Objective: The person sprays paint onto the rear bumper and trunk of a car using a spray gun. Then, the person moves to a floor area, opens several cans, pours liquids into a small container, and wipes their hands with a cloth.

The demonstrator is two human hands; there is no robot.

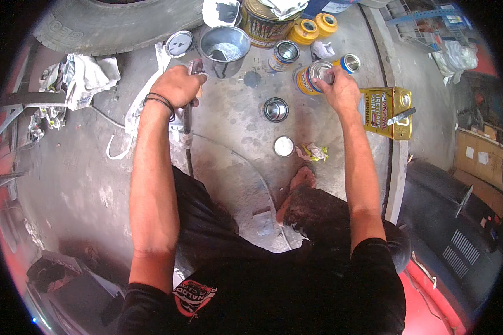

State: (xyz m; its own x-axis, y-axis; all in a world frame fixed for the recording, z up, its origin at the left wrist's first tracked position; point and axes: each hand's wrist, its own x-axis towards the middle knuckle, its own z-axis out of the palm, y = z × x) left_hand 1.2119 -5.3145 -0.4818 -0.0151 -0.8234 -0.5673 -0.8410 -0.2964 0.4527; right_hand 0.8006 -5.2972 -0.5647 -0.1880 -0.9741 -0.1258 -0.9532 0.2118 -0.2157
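My left hand (178,87) grips an upright tool (188,137), with a hose below it, beside a steel pot (225,66) holding grey liquid. My right hand (341,89) holds a yellow can with a silver top (305,81). Behind that are a smaller can (350,62) and another open can (282,58). An open can (274,110) and a white round item (284,146) lie between my arms. A yellow rectangular tin (391,103) with a strip on it is right of my right hand. A metal lid (179,43) is left of the pot.
A large tyre (95,28), bucket (260,28) and yellow containers (302,33) are at the back. Cloths (95,78) lie left, crumpled wrapper (313,152) mid-floor (235,134). A thin hose (246,161) crosses toward my bare foot. Dark panels (441,206) and cardboard (480,162) are right.
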